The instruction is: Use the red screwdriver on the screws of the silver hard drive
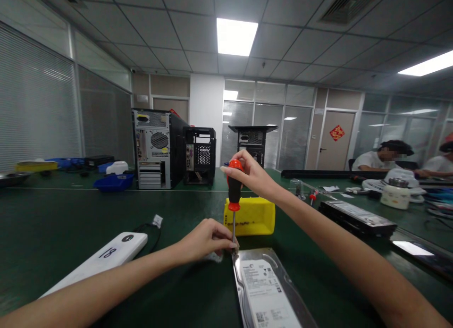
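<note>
My right hand (249, 174) is wrapped round the red and black handle of a screwdriver (234, 193), which stands upright. Its shaft comes down at the far left corner of a silver hard drive (265, 290) with a white label, lying flat on the table. My left hand (208, 239) has its thumb and finger pinched together beside the screwdriver's tip at that corner. What they hold is too small to make out. A small piece of clear plastic (214, 257) lies under the left fingers.
Just behind the drive, a yellow bin (267, 217) holds several small dark screws. A white power bank (106, 259) marked 18 lies at left. Computer cases (155, 146) stand at the back. More drives (357, 217) and a phone (417, 250) lie at right; people (380, 158) sit beyond.
</note>
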Tool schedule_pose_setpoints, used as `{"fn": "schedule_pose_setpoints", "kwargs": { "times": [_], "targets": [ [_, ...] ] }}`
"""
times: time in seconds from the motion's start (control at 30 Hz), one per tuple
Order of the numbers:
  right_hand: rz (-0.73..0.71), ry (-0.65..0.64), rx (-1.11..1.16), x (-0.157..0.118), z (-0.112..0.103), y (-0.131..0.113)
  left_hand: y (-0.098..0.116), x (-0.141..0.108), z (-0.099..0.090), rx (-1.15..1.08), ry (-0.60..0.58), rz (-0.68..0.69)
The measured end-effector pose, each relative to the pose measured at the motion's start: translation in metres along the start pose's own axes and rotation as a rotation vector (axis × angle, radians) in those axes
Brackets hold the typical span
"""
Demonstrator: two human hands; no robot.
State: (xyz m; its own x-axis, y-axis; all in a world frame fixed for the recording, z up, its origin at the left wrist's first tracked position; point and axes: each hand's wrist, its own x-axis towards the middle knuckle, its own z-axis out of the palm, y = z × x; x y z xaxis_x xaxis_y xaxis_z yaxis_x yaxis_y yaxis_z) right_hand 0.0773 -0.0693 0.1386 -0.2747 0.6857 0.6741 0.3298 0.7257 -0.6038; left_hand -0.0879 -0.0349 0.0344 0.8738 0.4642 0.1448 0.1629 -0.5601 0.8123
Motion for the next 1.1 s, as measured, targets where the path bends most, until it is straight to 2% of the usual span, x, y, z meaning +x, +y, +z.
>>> {"fn": "schedule_pose_setpoints", "kwargs": {
  "times": [0.17, 0.33, 0.53, 0.67, 0.83, 0.97, 1.1],
  "targets": [
    [0.05, -0.06, 0.093, -0.002, 0.001, -0.006, -0.003, 0.001, 0.003, -0.047, 0.009, -0.025],
    [0.026, -0.062, 0.14, -0.001, 0.002, -0.005, -0.005, 0.001, 0.005, -0.018, 0.028, -0.03],
    [0.02, -0.003, 0.0, -0.001, 0.005, 0.004, -0.002, 0.0, 0.004, -0.005, 0.064, -0.01],
    [0.005, 0.004, 0.02, -0.001, 0.006, 0.006, 0.01, -0.003, 0.003, 0.039, 0.028, 0.036],
    [0.004, 0.036, -0.152, -0.001, 0.003, -0.001, 0.013, -0.004, 0.003, 0.027, 0.008, 0.01],
    [0.051, -0.058, -0.166, -0.002, -0.006, -0.01, 0.01, -0.004, 0.004, 0.043, 0.017, 0.021],
    [0.087, -0.205, -0.12, -0.003, -0.016, -0.017, 0.008, -0.004, 0.004, -0.048, 0.018, 0.001]
  ]
}}
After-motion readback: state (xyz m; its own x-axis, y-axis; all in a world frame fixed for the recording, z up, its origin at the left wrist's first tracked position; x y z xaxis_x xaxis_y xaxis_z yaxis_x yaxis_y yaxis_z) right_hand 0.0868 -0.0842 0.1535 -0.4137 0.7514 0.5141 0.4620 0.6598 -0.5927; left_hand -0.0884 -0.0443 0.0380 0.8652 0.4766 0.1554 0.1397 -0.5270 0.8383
